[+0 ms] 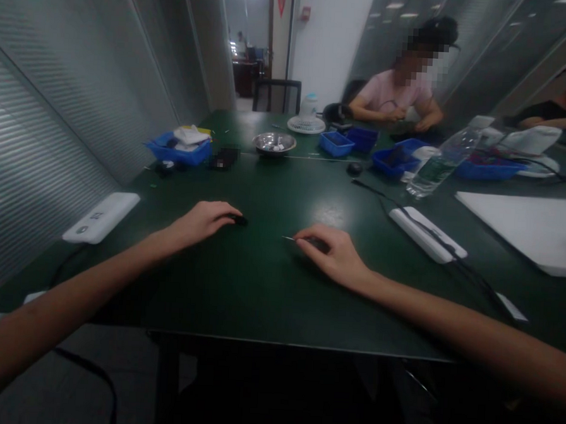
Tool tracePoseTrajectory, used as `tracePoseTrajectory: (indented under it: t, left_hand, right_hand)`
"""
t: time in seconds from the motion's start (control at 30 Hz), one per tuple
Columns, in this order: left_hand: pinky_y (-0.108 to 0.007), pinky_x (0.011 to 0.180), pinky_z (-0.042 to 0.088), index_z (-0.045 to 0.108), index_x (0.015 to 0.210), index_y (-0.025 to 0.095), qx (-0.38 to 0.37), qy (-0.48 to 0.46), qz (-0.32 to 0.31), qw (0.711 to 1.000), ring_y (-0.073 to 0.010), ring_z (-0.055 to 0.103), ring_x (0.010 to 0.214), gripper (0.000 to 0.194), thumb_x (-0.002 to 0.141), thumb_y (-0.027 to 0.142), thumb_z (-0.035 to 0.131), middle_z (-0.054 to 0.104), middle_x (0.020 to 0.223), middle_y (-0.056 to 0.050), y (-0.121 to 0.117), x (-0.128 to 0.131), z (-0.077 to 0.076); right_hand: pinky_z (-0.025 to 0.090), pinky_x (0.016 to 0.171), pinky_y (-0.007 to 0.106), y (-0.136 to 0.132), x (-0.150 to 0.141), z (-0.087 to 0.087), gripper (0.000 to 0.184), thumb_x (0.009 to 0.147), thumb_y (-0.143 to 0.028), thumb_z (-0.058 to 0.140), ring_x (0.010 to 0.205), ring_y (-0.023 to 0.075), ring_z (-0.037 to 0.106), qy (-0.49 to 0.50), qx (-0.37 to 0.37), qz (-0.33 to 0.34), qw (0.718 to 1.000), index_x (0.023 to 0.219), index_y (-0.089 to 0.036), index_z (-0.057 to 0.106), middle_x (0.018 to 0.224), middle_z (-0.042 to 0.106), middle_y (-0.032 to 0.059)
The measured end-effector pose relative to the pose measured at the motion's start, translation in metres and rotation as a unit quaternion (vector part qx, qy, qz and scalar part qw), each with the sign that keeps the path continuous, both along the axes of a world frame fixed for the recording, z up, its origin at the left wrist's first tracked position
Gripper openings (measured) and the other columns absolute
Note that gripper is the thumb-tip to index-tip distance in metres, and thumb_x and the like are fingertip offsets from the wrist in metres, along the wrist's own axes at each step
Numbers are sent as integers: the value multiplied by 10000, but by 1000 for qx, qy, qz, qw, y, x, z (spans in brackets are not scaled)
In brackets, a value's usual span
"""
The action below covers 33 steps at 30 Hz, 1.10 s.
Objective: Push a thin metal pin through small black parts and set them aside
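My left hand (207, 219) rests on the dark green table (260, 287), fingers curled over a small black part (239, 220) at their tips. My right hand (331, 252) lies a little to the right, closed round a thin tool (288, 239) whose metal tip pokes out to the left. The two hands are about a hand's width apart. What the black part is cannot be made out in the dim picture.
A white device (101, 216) lies at the left edge, a white power strip (427, 233) with cables at the right. Blue bins (336, 143), a metal bowl (274, 143), a small fan (306, 123) and a water bottle (437, 163) stand farther back. Two other people sit at the far right.
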<state>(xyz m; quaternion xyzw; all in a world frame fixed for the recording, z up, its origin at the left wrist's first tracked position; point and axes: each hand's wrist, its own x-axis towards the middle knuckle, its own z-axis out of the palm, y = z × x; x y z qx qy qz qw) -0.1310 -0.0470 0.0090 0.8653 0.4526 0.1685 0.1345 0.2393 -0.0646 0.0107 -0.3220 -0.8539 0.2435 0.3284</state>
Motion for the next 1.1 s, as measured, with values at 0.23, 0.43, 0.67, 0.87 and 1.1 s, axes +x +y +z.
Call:
tracePoseTrajectory:
  t: [0.23, 0.43, 0.67, 0.87, 1.1]
  left_hand:
    - [-437, 1094, 462, 716, 1255, 202, 45, 25, 154, 987, -267, 662, 1157, 335, 968, 319, 589, 734, 1265, -91, 22, -87, -8]
    - [-423, 1021, 481, 761, 1154, 168, 58, -3, 238, 970, -256, 672, 1024, 295, 903, 269, 645, 741, 1156, -111, 26, -110, -14]
    - [-405, 998, 503, 694, 1308, 135, 85, -37, 289, 953, -238, 679, 1009, 429, 906, 280, 655, 746, 1146, -125, 22, -119, -10]
    - [-430, 1064, 480, 726, 1251, 143, 95, -42, 298, 949, -253, 669, 1088, 366, 954, 317, 603, 735, 1246, -122, 19, -128, -14]
    - [-425, 1102, 455, 674, 1348, 142, 75, -1, 256, 964, -273, 637, 1202, 482, 879, 224, 603, 687, 1352, -130, 23, -127, -24]
  right_hand:
    - [518, 745, 310, -4, -5, -1, 209, 1030, -318, 600, 837, 175, 678, -25, 39, 4, 999, 1065, -186, 758, 1006, 760, 57]
    - [520, 708, 313, -3, -3, -4, 218, 1024, -350, 607, 831, 189, 687, -28, 50, -6, 998, 1064, -199, 759, 1024, 763, 61]
    - [521, 699, 317, -2, -3, -5, 225, 1021, -359, 604, 842, 195, 687, -37, 52, -5, 998, 1055, -198, 758, 1024, 765, 63]
    - [528, 714, 318, -5, -4, -2, 222, 1020, -345, 605, 846, 192, 694, -36, 45, 1, 998, 1055, -187, 758, 1019, 765, 66]
    - [531, 749, 320, -4, -4, -5, 208, 1025, -334, 604, 879, 193, 697, -37, 47, 11, 998, 1059, -200, 758, 1033, 764, 59]
